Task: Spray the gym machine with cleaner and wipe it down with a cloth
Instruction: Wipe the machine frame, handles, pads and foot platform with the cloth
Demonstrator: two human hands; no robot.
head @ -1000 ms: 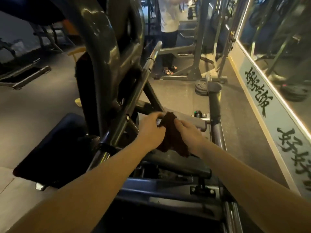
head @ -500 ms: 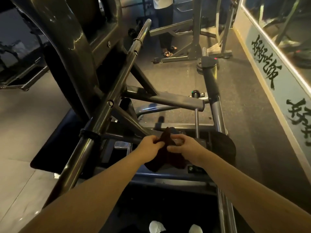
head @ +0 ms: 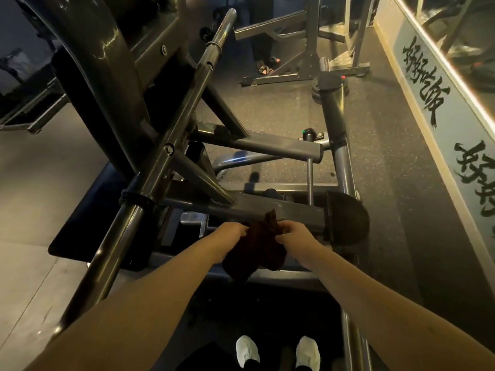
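The left hand [head: 231, 232] and right hand [head: 293, 236] hold a dark cloth [head: 257, 254] between them, fingers curled and clamped on its upper edges. The cloth hangs in front of the lower crossbar [head: 300, 214] of the gym machine [head: 257, 145], near the bar's right end; contact with the bar cannot be told. Speckled rubber floor [head: 388, 170] surrounds the frame. A lettered wall [head: 428, 108] runs along the right.

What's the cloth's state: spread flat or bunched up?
Bunched up. The dark cloth hangs crumpled between the left hand and the right hand, each gripping its top; the rest sags in a lump.
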